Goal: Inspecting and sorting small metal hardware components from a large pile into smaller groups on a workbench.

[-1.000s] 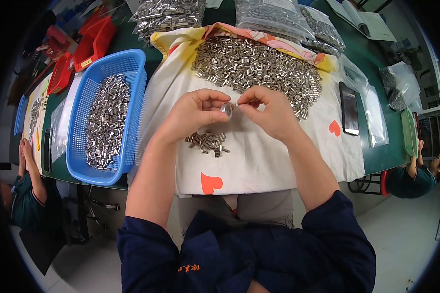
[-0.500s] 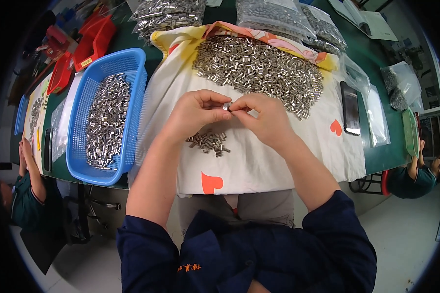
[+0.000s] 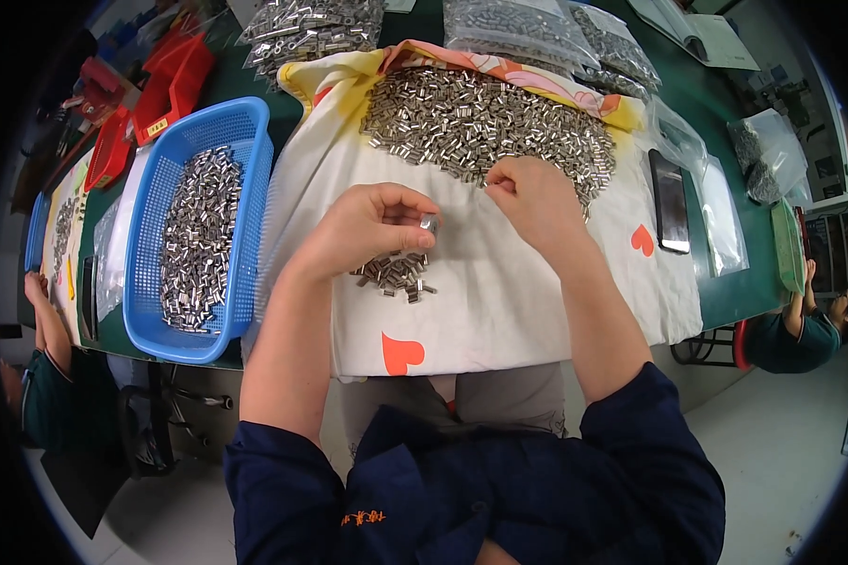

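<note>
Between the thumb and fingers of my left hand (image 3: 372, 226) is a small shiny metal piece (image 3: 430, 223), held above the white cloth (image 3: 481, 311). Just below that hand lies a small heap of short metal sleeves (image 3: 396, 275). My right hand (image 3: 537, 202) is at the near edge of a large pile of similar metal sleeves (image 3: 471, 118), its fingers pinched together. Whatever those fingertips may hold is too small and covered to make out.
A blue plastic basket (image 3: 264, 132) with many metal sleeves stands at the left. Bags of metal parts (image 3: 518, 33) line the back. A phone (image 3: 670, 202) lies at the right. Red bins (image 3: 171, 85) sit far left, and other people are at both sides.
My hands have come apart. The right one has moved up and right to the pile's edge, while the left has dropped slightly, keeping the metal piece.
</note>
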The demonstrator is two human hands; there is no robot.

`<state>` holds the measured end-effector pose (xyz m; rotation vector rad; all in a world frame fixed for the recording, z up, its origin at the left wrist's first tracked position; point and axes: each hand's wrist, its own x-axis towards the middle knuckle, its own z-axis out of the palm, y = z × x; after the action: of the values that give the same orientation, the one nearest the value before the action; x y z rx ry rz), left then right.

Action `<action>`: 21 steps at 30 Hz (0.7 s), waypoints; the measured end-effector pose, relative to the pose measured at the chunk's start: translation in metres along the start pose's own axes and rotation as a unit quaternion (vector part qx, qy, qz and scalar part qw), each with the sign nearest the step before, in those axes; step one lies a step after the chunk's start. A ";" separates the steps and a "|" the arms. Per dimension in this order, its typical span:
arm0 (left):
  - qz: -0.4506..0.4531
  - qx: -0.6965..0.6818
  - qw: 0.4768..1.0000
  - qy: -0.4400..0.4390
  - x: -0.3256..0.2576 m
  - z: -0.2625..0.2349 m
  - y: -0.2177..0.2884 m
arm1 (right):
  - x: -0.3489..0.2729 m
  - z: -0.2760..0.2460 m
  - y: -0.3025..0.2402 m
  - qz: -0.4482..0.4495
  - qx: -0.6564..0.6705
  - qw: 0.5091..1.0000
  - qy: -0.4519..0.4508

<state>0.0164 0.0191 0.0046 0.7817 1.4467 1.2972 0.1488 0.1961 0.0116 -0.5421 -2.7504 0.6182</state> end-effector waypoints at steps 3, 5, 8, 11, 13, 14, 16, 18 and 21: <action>0.001 -0.018 1.000 0.009 0.000 0.001 -0.002 | 0.000 0.011 0.001 -0.032 -0.058 0.997 0.034; 0.003 -0.012 1.000 0.015 0.000 -0.001 -0.003 | 0.000 0.011 0.001 -0.031 -0.052 0.998 0.016; 0.002 -0.019 1.000 0.014 0.002 -0.001 -0.005 | -0.001 0.012 0.001 -0.036 -0.053 0.998 0.013; 0.043 -0.039 0.998 0.018 0.002 -0.002 -0.006 | -0.002 0.008 -0.011 -0.023 0.044 0.999 0.012; 0.037 -0.092 0.995 0.034 0.001 -0.001 -0.004 | -0.004 0.001 -0.024 0.000 0.144 0.990 -0.005; 0.037 -0.093 0.994 0.034 0.001 -0.002 -0.005 | -0.006 -0.002 -0.030 -0.001 0.215 0.976 -0.041; 0.055 -0.083 0.995 0.032 0.003 -0.004 -0.006 | -0.009 0.000 -0.035 -0.002 0.284 0.956 -0.077; 0.055 -0.084 0.994 0.030 0.003 -0.003 -0.005 | -0.012 0.007 -0.034 -0.059 0.268 0.961 -0.036; 0.056 -0.075 0.995 0.035 0.004 -0.001 -0.005 | -0.013 0.011 -0.035 -0.077 0.262 0.962 0.003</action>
<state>0.0152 0.0216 -0.0018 0.7329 1.3576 1.5140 0.1459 0.1579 0.0154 -0.2025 -2.4382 1.2387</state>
